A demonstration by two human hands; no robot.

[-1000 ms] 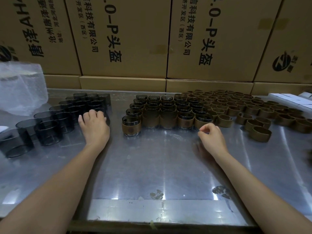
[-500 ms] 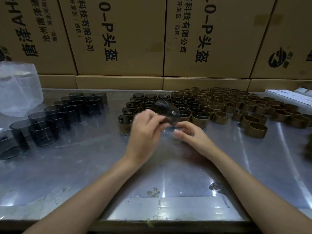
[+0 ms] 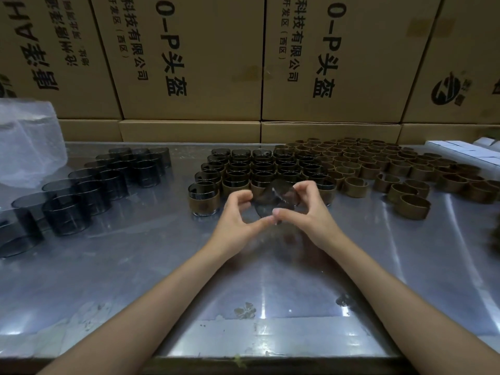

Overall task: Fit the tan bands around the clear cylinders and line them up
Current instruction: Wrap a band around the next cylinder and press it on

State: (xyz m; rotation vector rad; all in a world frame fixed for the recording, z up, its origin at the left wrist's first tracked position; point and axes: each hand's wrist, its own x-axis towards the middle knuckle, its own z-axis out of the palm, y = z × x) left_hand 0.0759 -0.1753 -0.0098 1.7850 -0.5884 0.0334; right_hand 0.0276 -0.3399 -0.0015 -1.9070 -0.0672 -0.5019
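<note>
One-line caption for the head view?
Both hands, left and right, hold one clear smoky cylinder above the steel table.

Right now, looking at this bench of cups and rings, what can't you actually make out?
- Head view: the clear dark-tinted cylinder held between the left hand and right hand is motion-blurred; whether a tan band is on it cannot be told.
- The printed brown cardboard boxes are cut off by the top edge.
- The white flat boxes run off the right edge.
- The crumpled clear plastic bag hides its contents.
</note>
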